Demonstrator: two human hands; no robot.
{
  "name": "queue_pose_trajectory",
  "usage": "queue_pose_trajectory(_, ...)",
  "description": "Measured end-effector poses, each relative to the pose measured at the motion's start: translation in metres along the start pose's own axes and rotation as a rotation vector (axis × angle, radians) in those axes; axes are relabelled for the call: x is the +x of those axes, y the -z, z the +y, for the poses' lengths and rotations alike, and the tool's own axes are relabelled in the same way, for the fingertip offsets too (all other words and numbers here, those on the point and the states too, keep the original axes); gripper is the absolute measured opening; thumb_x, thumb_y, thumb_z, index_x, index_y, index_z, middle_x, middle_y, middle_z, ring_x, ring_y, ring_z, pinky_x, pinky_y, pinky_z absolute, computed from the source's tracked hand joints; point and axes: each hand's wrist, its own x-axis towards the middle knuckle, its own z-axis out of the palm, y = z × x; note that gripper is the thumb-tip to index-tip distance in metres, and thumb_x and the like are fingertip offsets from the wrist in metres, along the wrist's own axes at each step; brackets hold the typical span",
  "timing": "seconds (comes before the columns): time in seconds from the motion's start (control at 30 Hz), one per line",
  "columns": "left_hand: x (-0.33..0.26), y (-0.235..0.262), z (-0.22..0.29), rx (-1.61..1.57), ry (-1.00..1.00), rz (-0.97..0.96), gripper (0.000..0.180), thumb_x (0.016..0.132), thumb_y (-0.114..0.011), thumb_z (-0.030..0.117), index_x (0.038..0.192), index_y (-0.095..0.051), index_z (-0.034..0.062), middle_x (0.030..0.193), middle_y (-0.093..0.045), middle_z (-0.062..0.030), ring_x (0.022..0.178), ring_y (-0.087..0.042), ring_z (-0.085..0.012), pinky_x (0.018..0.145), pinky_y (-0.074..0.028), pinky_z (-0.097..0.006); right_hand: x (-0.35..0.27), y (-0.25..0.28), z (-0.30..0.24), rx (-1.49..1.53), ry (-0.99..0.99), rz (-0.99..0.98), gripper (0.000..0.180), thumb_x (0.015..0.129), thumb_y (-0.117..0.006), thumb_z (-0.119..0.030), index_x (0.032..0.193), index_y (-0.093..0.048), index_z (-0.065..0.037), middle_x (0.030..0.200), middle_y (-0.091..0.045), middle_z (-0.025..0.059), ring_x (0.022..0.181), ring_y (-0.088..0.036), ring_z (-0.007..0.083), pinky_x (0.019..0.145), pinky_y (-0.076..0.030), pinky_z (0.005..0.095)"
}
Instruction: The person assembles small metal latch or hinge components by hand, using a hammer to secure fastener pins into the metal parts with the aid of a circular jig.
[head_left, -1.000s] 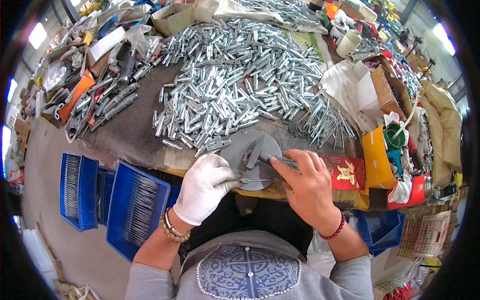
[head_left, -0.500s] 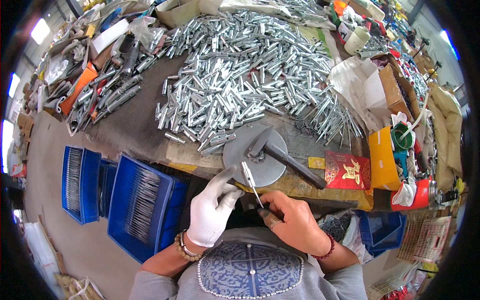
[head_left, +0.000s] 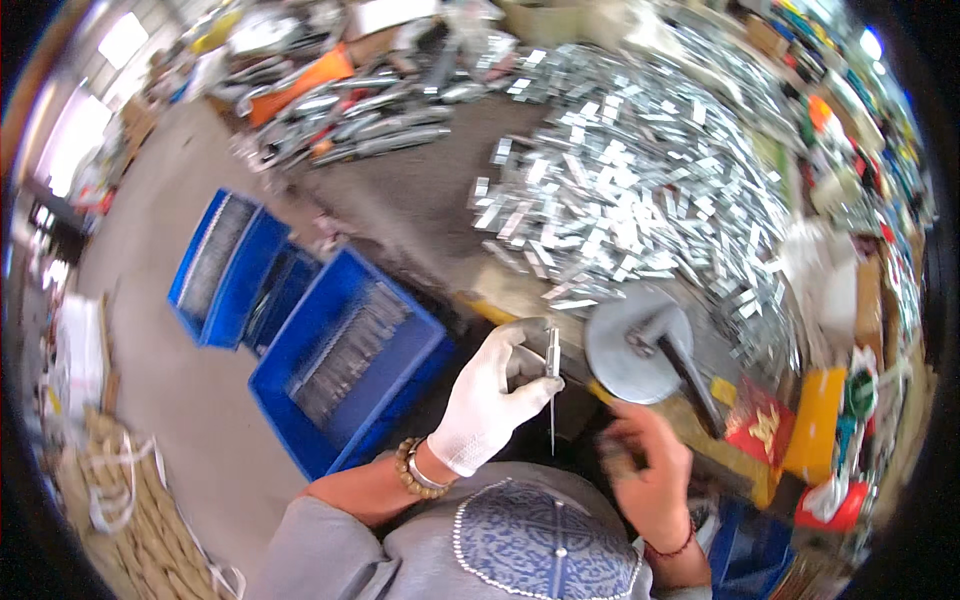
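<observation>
Pinching a thin metal pin (head_left: 552, 385) between thumb and fingertips, the gloved left hand (head_left: 487, 400) holds it upright at the near edge of the bench (head_left: 420, 190), its wider flat top up and its narrow point hanging down past the thumb. The grip is closed on the pin's upper part. A bead bracelet (head_left: 414, 472) sits on that wrist.

The bare right hand (head_left: 648, 470) is just to the right and nearer, below the bench edge; it is blurred, the fingers look curled, and I cannot tell whether it holds anything.

Just beyond the right hand, a round grey disc (head_left: 628, 345) with a dark handle (head_left: 690, 380) lies on the bench edge, the handle slanting toward the near right. Farther back, a big heap of bright metal pieces (head_left: 640, 180) spreads over the bench. At the far left of the bench lie longer grey metal parts (head_left: 370, 120).

On the floor to the left stand blue crates (head_left: 345, 355), the nearest holding a row of thin metal pins. A red packet (head_left: 758, 425) and a yellow box (head_left: 815, 425) sit at the right, near the handle's end.
</observation>
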Motion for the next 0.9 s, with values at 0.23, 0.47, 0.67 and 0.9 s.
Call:
queue_pose_trajectory(0.23, 0.002, 0.13, -0.053, 0.164, 0.072, 0.516, 0.055, 0.094, -0.076, 0.006, 0.145, -0.056, -0.0024, 0.104, -0.076, -0.0112, 0.091, -0.07, -0.0143, 0.082, -0.056, -0.028, 0.0, -0.002, 0.06, -0.188, 0.17, 0.409, 0.046, 0.087, -0.068, 0.012, 0.132, -0.069, 0.005, 0.105, -0.072, 0.0175, 0.089, -0.073, 0.0272, 0.081, -0.059, 0.0367)
queue_pose_trajectory(0.47, 0.049, 0.267, -0.18, 0.181, 0.198, 0.835, 0.058, 0.087, -0.081, 0.011, 0.14, -0.062, -0.0042, 0.111, -0.076, -0.0135, 0.091, -0.071, -0.0188, 0.082, -0.058, -0.031, -0.004, -0.005, 0.069, -0.268, 0.359, 0.426, 0.053, 0.098, -0.06, -0.016, 0.146, -0.057, 0.005, 0.096, -0.069, 0.0187, 0.085, -0.066, 0.0291, 0.076, -0.053, 0.0387)
queue_pose_trajectory(0.67, 0.101, 0.33, -0.225, 0.453, 0.302, 0.938, 0.057, 0.08, -0.084, 0.021, 0.129, -0.069, -0.0027, 0.116, -0.078, -0.0152, 0.103, -0.075, -0.0284, 0.095, -0.058, -0.038, -0.001, -0.008, 0.066, -0.365, 0.343, 0.405, 0.05, 0.103, -0.044, -0.013, 0.147, -0.057, 0.007, 0.098, -0.065, 0.0169, 0.086, -0.062, 0.0257, 0.077, -0.052, 0.0384)
queue_pose_trajectory(0.9, 0.131, 0.315, -0.218, 0.613, 0.373, 0.962, 0.046, 0.084, -0.084, 0.021, 0.125, -0.071, 0.0035, 0.115, -0.079, -0.0206, 0.107, -0.076, -0.0365, 0.097, -0.058, -0.042, -0.014, -0.006, 0.084, -0.379, 0.319, 0.445, 0.059, 0.101, -0.057, -0.035, 0.144, -0.058, 0.005, 0.097, -0.069, 0.0166, 0.082, -0.066, 0.0281, 0.071, -0.053, 0.0392)
